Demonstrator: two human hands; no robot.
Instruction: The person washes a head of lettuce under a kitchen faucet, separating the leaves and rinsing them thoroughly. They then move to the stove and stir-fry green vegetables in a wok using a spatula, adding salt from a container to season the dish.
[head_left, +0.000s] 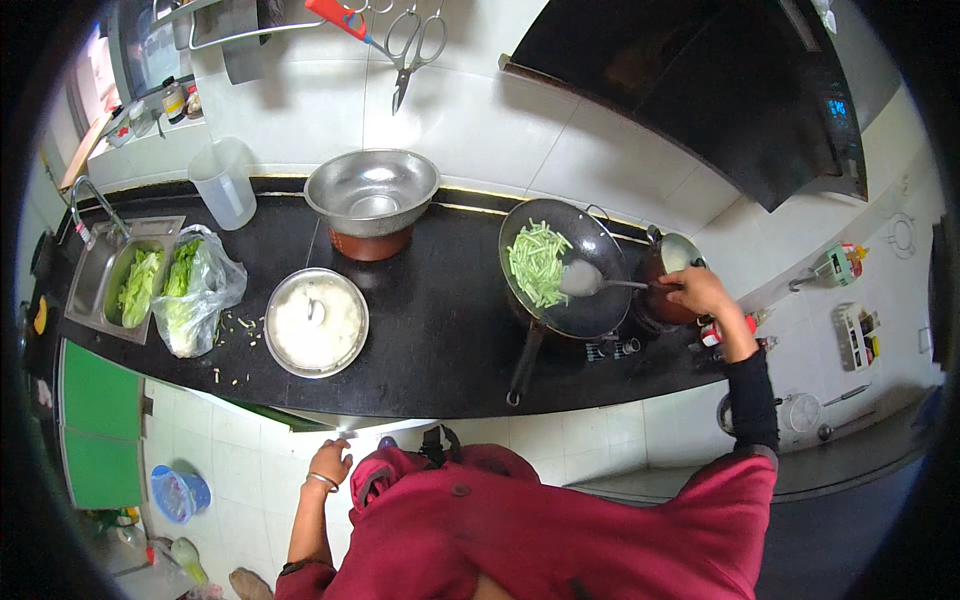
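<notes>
My right hand (697, 291) grips the handle of a metal wok spatula (581, 279). The spatula's blade rests inside a dark wok (592, 319), against a heap of cut green beans (536, 262) on the wok's left side. The wok's long handle (527, 364) points toward my body. Close beyond my right hand stands a brown pot (673, 307) with a lid (677, 253), partly covered by the hand. Down by the front edge of the counter, my left hand (330, 459) hangs loosely curled and holds nothing visible.
On the black counter (442, 322) are a lidded pan (316, 322), a steel bowl (372, 191) on a brown pot (371, 244), a plastic jug (223, 184) and bagged lettuce (196, 292). More lettuce lies in the sink (135, 289). Scissors (409, 52) and a range hood (690, 82) hang above.
</notes>
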